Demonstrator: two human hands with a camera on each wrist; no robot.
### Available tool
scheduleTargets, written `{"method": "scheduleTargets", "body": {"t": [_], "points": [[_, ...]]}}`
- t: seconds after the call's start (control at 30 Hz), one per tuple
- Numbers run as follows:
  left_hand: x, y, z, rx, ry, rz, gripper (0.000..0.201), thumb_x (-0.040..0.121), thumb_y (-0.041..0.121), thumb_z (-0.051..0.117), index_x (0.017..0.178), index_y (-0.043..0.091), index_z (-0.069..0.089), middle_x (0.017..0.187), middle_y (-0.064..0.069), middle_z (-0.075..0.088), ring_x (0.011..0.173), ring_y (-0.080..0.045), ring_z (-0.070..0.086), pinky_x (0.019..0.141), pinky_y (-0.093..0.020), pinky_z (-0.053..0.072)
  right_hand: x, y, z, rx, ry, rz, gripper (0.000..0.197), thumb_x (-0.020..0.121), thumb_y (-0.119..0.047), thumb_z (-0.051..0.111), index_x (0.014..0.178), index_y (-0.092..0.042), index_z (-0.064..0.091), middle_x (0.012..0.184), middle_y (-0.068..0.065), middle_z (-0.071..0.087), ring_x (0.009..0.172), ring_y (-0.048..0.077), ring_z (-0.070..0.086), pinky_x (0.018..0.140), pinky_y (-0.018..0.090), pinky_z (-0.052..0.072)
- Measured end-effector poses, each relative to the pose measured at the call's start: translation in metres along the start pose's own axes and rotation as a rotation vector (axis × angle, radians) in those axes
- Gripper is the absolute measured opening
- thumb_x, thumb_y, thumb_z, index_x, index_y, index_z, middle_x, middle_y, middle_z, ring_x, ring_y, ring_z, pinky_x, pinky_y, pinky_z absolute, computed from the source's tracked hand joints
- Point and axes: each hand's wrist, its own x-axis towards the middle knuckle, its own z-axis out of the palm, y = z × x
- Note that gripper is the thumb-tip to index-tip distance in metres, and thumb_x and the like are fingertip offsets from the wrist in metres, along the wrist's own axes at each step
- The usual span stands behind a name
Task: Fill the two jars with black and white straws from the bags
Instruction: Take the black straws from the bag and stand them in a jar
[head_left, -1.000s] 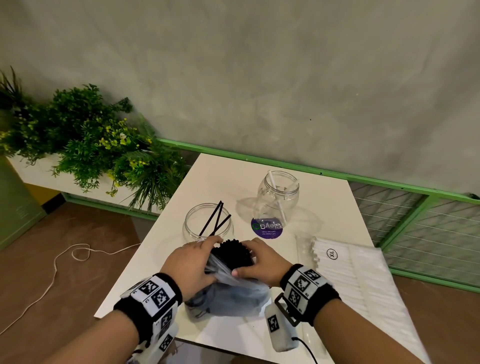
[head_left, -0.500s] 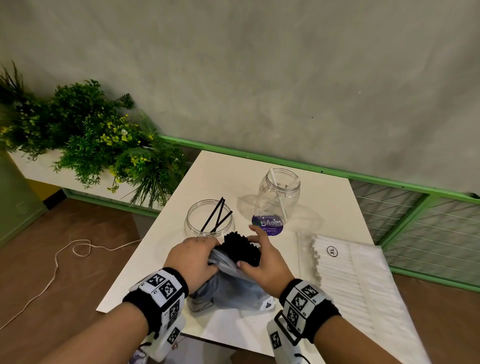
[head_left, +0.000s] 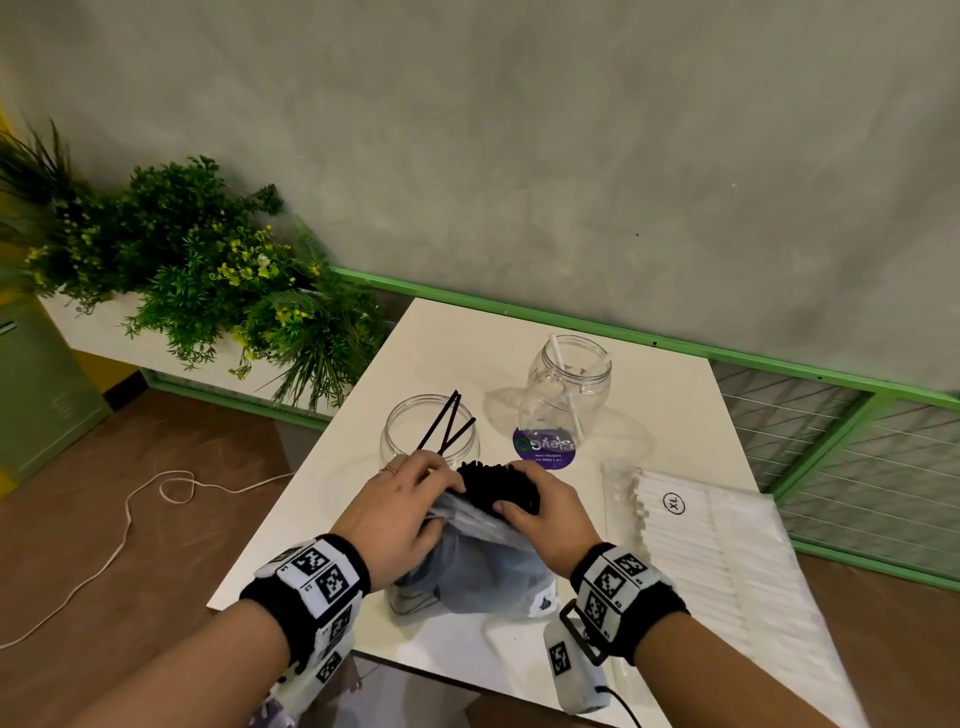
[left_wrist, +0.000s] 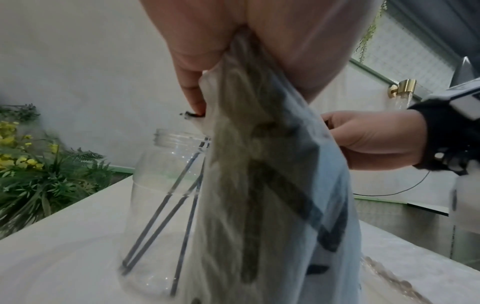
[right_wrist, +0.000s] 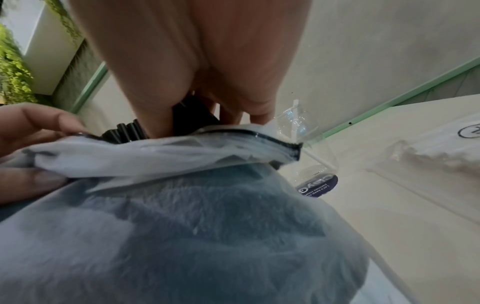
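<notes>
A grey-blue plastic bag (head_left: 478, 566) stands on the white table (head_left: 467, 353), with a bundle of black straws (head_left: 496, 483) sticking out of its mouth. My left hand (head_left: 441, 506) grips the bag's folded rim (left_wrist: 272, 185) on the left. Thumb and fingers of my right hand (head_left: 519, 493) are curled round the straw ends (right_wrist: 130, 129). Just behind the bag, a clear jar (head_left: 431, 441) holds three black straws (left_wrist: 166, 205). A second clear jar (head_left: 569, 395) farther back holds a white straw (right_wrist: 296, 115).
A flat clear bag of white straws (head_left: 701, 545) lies at the right of the table. A purple round sticker (head_left: 544, 448) sits at the second jar's foot. Green plants (head_left: 208, 270) stand off the table's left, and a green rail (head_left: 675, 353) runs behind it.
My right hand slid from the bag's rim up onto the black straw ends, and its thumb now presses the bundle's front. The left hand kept its hold on the bag.
</notes>
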Motion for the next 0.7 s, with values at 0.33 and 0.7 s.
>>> {"method": "scheduleTargets", "body": {"t": [0.33, 0.7], "points": [[0.0, 0.003, -0.002, -0.026, -0.024, -0.012, 0.03, 0.08, 0.057, 0.045, 0.089, 0.028, 0.044, 0.122, 0.011, 0.043, 0.108, -0.01, 0.043, 0.083, -0.028, 0.04, -0.014, 0.005, 0.0, 0.097, -0.038, 0.002, 0.036, 0.094, -0.026, 0.054, 0.129, -0.017, 0.048, 0.117, -0.009, 0.061, 0.108, 0.002, 0.056, 0.09, 0.007, 0.038], [0.02, 0.012, 0.0, -0.034, -0.182, -0.353, 0.063, 0.084, 0.043, 0.057, 0.137, 0.033, 0.026, 0.123, 0.004, 0.058, 0.101, -0.02, 0.061, 0.075, -0.03, 0.047, -0.022, -0.001, -0.013, 0.154, 0.125, -0.092, 0.022, 0.091, -0.001, 0.057, 0.104, -0.018, 0.058, 0.095, -0.007, 0.065, 0.091, 0.004, 0.06, 0.081, 0.014, 0.044]]}}
